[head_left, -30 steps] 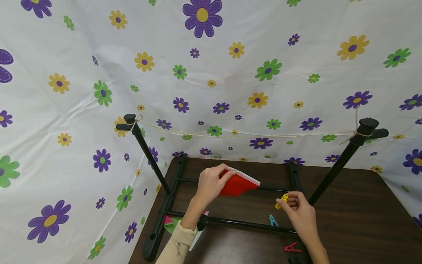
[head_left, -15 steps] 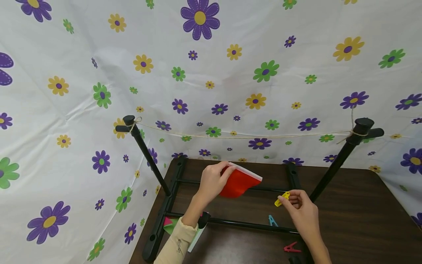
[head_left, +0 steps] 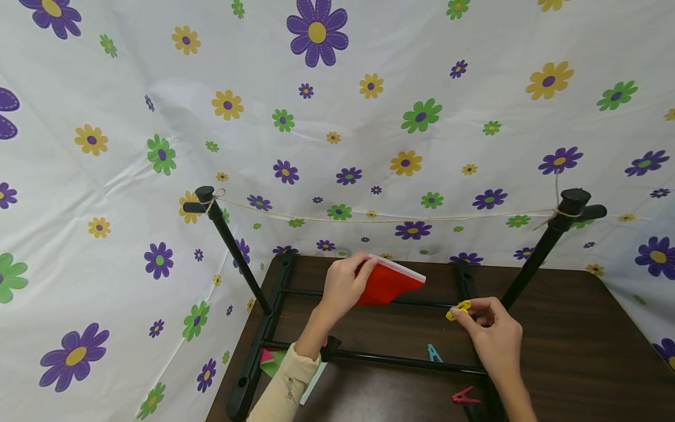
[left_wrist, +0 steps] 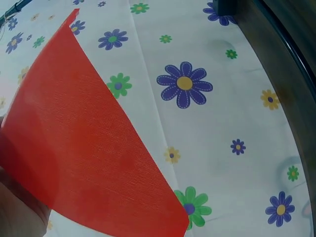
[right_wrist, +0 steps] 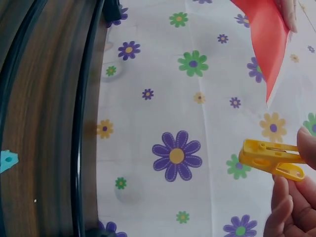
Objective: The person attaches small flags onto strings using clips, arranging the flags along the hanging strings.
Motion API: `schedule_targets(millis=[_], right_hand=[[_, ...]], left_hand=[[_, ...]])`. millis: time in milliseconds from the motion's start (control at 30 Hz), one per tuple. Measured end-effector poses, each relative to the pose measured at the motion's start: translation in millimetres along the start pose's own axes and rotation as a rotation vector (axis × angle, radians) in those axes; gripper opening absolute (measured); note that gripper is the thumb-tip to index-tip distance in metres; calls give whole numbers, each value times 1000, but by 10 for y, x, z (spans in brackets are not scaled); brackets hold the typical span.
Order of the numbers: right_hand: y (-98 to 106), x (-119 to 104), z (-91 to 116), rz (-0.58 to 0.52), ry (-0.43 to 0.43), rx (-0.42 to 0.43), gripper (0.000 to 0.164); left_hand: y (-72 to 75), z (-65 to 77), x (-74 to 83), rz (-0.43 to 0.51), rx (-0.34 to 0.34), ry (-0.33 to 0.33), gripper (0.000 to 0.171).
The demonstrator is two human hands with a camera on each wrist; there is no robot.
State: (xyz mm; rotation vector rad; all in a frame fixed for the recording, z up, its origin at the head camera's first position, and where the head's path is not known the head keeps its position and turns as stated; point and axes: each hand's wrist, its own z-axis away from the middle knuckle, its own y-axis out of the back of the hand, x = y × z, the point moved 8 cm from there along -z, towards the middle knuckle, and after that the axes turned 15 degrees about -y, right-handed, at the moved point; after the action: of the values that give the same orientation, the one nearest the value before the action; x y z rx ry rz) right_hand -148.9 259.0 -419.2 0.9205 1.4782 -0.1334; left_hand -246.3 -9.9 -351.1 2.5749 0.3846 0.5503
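Tilts the yellow clip [right_wrist: 254,150] flatter, pinched in curled right fingers [head_left: 482,303], and lifts the red flag [head_left: 387,284] slightly, pinched in left fingers [head_left: 354,258], leaving both apart from the string [head_left: 369,221]

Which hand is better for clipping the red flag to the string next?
Probably the right hand: it pinches the yellow clothespin, while the left hand is busy holding the red flag.

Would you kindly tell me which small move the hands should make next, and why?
I would probably raise the left hand to bring the white edge of the red piece up to the string. That hand pinches the red piece, which appears apart from the string; nothing is clipped there, and the right hand holds a yellow clothespin.
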Motion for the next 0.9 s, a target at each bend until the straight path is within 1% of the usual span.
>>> schedule_targets(millis=[133, 267, 500, 700, 900], right_hand=[[83, -68, -16, -35, 26, 70, 23], [152, -129, -40, -97, 36, 106, 20], [247, -229, -68, -209, 60, 126, 16], [286, -264, -87, -248, 59, 121, 12], [332, -300, -109, -274, 67, 132, 13]], left_hand=[[-19, -23, -6, 21, 16, 26, 13], [-49, -42, -15, 46, 25, 43, 13], [-85, -84, -3, 81, 50, 46, 14], [-109, -117, 5, 104, 59, 58, 14], [-130, -145, 21, 131, 56, 69, 14]])
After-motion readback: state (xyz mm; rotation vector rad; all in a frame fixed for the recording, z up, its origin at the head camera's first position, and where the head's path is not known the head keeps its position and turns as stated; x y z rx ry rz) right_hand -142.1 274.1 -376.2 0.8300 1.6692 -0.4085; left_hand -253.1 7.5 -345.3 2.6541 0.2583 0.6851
